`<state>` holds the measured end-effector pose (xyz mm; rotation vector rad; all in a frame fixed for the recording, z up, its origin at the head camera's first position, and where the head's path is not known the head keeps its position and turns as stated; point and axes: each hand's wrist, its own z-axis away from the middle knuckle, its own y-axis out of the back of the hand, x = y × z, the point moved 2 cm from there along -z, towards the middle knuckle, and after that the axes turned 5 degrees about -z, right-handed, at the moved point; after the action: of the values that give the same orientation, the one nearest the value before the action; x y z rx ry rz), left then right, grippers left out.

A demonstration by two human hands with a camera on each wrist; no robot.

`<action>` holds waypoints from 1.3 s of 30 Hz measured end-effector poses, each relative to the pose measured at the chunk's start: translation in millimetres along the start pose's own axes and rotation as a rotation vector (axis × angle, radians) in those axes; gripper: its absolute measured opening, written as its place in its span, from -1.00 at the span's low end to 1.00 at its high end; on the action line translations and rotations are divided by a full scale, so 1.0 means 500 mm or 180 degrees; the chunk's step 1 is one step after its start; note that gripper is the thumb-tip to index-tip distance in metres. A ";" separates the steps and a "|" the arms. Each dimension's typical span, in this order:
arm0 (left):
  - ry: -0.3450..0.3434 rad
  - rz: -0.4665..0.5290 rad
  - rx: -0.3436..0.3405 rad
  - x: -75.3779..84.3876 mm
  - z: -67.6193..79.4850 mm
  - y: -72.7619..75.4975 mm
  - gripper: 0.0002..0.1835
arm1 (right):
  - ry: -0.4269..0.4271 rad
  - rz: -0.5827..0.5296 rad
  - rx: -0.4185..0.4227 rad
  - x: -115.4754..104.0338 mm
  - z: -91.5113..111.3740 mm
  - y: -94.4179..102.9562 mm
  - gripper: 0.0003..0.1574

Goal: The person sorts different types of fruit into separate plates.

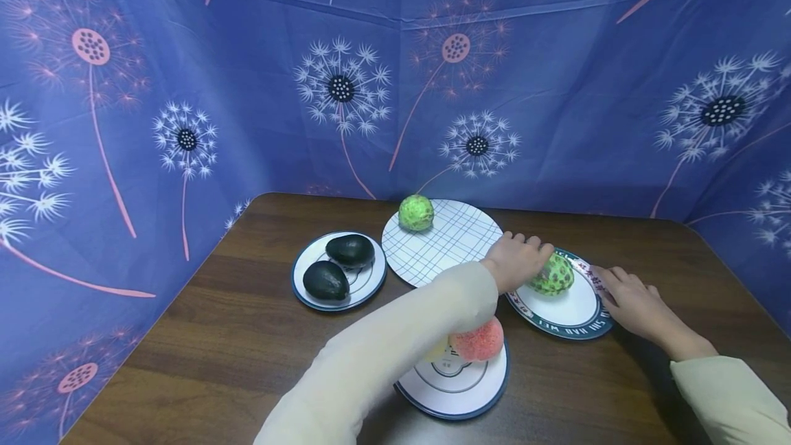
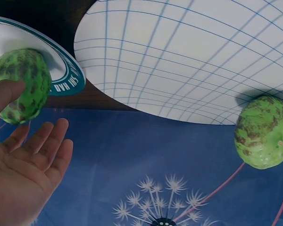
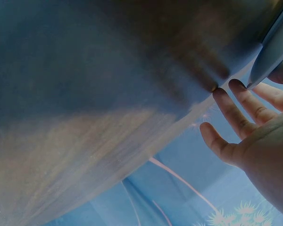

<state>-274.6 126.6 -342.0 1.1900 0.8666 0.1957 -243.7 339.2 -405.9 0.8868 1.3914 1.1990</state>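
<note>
On a plate with a green lettered rim [image 1: 592, 325] at the right lies a green knobbly custard apple [image 1: 554, 276] with brown patches. My left hand [image 1: 518, 261] reaches across to it; in the left wrist view the thumb [image 2: 9, 92] lies over the fruit, the index finger is at its lower edge, and the other fingers spread away. My right hand [image 1: 636, 307] touches that plate's right rim with fairly straight fingers; the right wrist view has the plate's edge [image 3: 271, 54] beside the fingertips. Another custard apple [image 1: 416, 213] sits on a white plate with blue grid lines [image 1: 454, 239].
At the left, a blue-rimmed plate [image 1: 338, 304] carries two dark avocados [image 1: 326, 280]. Under my left forearm stands another blue-rimmed plate [image 1: 454, 404] with a pinkish-red round fruit [image 1: 478, 340] and a mostly hidden yellow one. A blue dandelion-print cloth [image 1: 556, 88] hangs behind the wooden table [image 1: 216, 362].
</note>
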 end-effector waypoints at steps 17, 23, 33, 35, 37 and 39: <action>-0.0305 0.0022 -0.0266 -0.008 0.013 -0.013 -0.63 | 0.0052 0.0001 0.0044 -0.001 0.001 0.001 -0.26; -0.0364 0.0053 -0.0341 -0.003 0.013 -0.016 -0.49 | 0.0083 0.0008 0.0067 -0.002 0.002 0.001 -0.27; -0.0387 -0.0003 -0.0357 0.005 0.011 -0.025 -0.44 | 0.0078 0.0030 0.0090 -0.006 0.001 0.001 -0.30; -0.0394 -0.0005 -0.0361 0.007 0.011 -0.025 -0.45 | 0.0073 0.0039 0.0093 -0.007 0.001 0.001 -0.31; -0.0393 -0.0004 -0.0384 0.009 0.011 -0.026 -0.45 | 0.0075 0.0049 0.0097 -0.007 0.000 0.001 -0.33; -0.0387 -0.0014 -0.0405 0.009 0.012 -0.025 -0.44 | 0.0074 0.0052 0.0104 -0.008 0.000 0.000 -0.34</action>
<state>-271.1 119.7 -354.4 1.0699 0.7394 0.1707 -242.7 335.3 -404.7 0.9112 1.4284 1.2053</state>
